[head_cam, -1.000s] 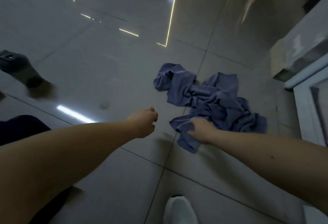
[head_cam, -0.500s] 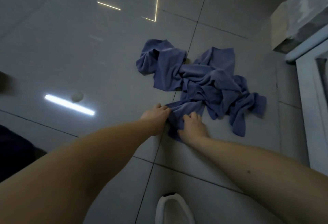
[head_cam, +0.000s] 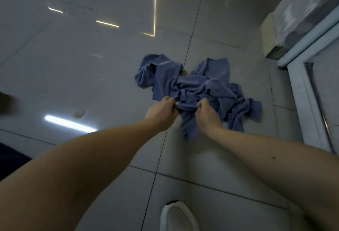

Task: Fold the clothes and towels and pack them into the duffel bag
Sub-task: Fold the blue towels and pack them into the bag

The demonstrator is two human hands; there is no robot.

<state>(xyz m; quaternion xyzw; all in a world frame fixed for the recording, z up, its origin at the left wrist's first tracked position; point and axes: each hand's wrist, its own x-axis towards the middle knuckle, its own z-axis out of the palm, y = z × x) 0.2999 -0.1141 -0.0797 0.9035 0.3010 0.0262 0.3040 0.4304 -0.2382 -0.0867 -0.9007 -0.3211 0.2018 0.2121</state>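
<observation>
My left hand and right hand both pinch the near edge of the blue towel. It lies bunched on the floor, so I can pull it flat for folding.

The towel is plain dusty blue. The floor is glossy grey tile. The shoe looks white, perhaps.

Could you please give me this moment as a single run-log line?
left hand: grips cloth edge | right hand: grips cloth edge | cloth: crumpled, unfolded, mostly on floor
</observation>
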